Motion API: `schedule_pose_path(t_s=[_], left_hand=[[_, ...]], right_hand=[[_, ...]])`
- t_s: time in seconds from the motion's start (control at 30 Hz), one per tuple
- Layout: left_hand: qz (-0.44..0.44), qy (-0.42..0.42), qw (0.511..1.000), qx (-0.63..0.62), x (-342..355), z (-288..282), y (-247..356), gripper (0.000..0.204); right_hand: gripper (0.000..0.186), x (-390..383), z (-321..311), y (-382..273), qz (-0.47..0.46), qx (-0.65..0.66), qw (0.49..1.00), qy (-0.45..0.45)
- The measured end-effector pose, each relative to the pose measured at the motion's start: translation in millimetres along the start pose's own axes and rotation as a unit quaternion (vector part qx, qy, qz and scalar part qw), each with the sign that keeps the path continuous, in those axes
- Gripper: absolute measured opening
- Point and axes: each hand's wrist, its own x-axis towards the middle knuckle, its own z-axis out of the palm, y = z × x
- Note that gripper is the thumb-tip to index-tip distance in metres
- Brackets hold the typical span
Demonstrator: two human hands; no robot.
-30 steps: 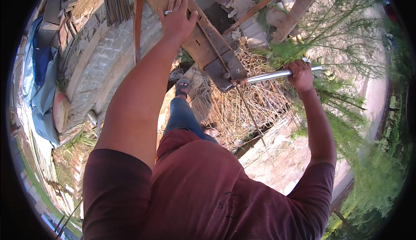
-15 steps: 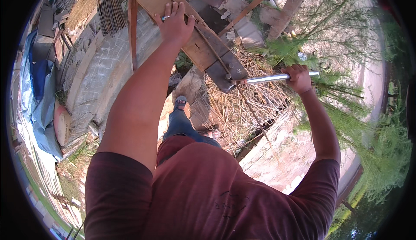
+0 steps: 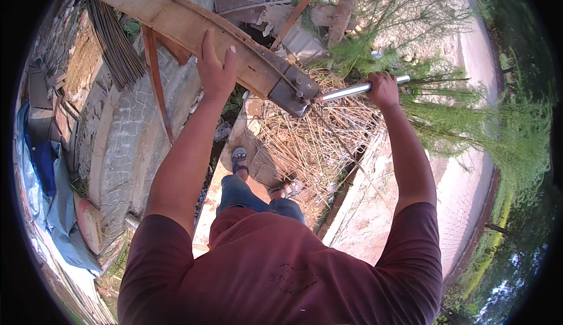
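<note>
A long wooden beam (image 3: 167,17) slants from the upper left down to the middle, its near end capped by a dark metal plate (image 3: 285,97) with upright pins. A thin steel rod (image 3: 271,64) lies along the beam toward the pins. My left hand (image 3: 216,75) is on the beam's near side, thumb and fingers spread, gripping nothing. To the right, my right hand (image 3: 384,89) is wrapped round a silver pipe handle (image 3: 346,92), close to its outer end. The pipe's other end meets the plate's corner by the pins; the exact joint is too small to make out.
Dry cut stalks or rods (image 3: 316,125) are heaped beneath the beam's end. A bundle of long thin rods (image 3: 114,43) hangs at upper left, beside a wooden leg (image 3: 153,78). Green feathery branches (image 3: 434,108) reach in at right. A blue tarp (image 3: 61,219) lies at far left.
The view has shifted, showing more of the beam and both my feet. My left hand's fingers have lifted and spread. The silver pipe, still in my right hand, now slants up more to the right.
</note>
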Motion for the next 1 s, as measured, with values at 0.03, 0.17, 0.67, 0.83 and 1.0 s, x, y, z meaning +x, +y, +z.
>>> schedule_pose_path(t_s=[0.03, 0.17, 0.67, 0.83, 1.0], left_hand=[[0.017, -0.019, 0.998, -0.063, -26.5, -13.5, 26.8, 0.047], [-0.312, -0.336, 0.804, -0.378, -180.8, -7.4, 104.5, 0.036], [-0.568, -0.302, 0.558, -0.524, -304.6, 59.5, 252.5, 0.023], [-0.554, -0.259, 0.612, -0.502, -351.5, 39.1, 224.1, 0.027], [-0.517, -0.33, 0.667, -0.423, -416.9, -48.8, 243.3, 0.019]], right_hand=[[0.019, -3.8, -1.3, 0.4, 0.013, -0.002, 1.0, -0.014], [0.013, -6.7, 6.9, -1.2, 0.027, 0.012, 0.999, -0.033], [0.016, -31.1, -11.5, -9.4, 0.067, 0.003, 0.998, 0.013], [0.023, -76.9, -12.0, -35.0, 0.128, -0.003, 0.992, 0.012], [0.023, -115.4, -19.9, -58.9, 0.162, -0.006, 0.987, 0.018]])
